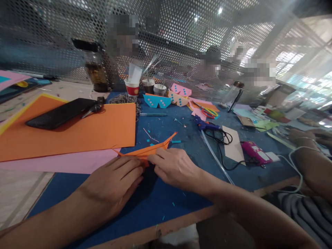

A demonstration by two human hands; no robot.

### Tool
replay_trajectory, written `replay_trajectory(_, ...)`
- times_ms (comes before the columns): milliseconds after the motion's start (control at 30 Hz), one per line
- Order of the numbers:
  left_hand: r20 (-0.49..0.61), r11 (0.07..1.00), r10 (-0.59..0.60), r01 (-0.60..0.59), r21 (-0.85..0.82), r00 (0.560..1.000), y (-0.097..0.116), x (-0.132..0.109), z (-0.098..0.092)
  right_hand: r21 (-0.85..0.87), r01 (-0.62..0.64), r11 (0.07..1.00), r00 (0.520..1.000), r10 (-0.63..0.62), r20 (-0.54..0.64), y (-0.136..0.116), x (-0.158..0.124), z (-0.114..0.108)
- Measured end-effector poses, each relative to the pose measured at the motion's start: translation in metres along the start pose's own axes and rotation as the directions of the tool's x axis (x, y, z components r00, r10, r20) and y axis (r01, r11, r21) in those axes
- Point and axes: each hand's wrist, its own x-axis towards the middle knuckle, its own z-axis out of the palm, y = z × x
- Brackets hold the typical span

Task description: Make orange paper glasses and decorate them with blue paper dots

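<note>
Both my hands rest on a folded orange paper piece [149,150] with pointed ends, lying on the blue table mat [160,200]. My left hand [114,185] presses on its near left part, fingers together and pinching the fold. My right hand [175,167] pinches the same paper from the right, fingertips meeting the left hand's. The paper's right tip points up and away from me.
Large orange [77,133] and pink [59,162] sheets lie at left with a black phone [61,113] on them. Behind are paper cups [132,87], decorated paper shapes [157,101], scissors [209,112], a blue glue gun [207,126] with cable. Another person's arm [311,155] is at right.
</note>
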Motion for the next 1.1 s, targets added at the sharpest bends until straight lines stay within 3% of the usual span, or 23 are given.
replay_trajectory(133,0.011,0.998,-0.057,0.057,-0.019,0.998,0.0007,-0.0007,0.0007,-0.017,0.016,1.0,1.0,-0.016,0.019,-0.002,0.0016,-0.0017)
replay_trajectory(767,0.017,1.0,-0.011,0.011,0.028,1.0,-0.0007,-0.0023,0.0022,0.053,-0.055,0.997,0.998,0.055,-0.015,-0.001,0.0012,0.0054)
replay_trajectory(933,0.001,0.999,0.019,-0.019,0.029,1.0,-0.003,0.0018,-0.0006,0.087,-0.061,0.994,0.985,0.074,-0.157,0.0024,-0.0031,0.003)
replay_trajectory(1100,-0.024,1.0,0.012,-0.011,0.029,1.0,-0.0018,0.0063,-0.003,0.048,0.042,0.998,0.976,-0.031,-0.213,0.0032,-0.0063,0.0016)
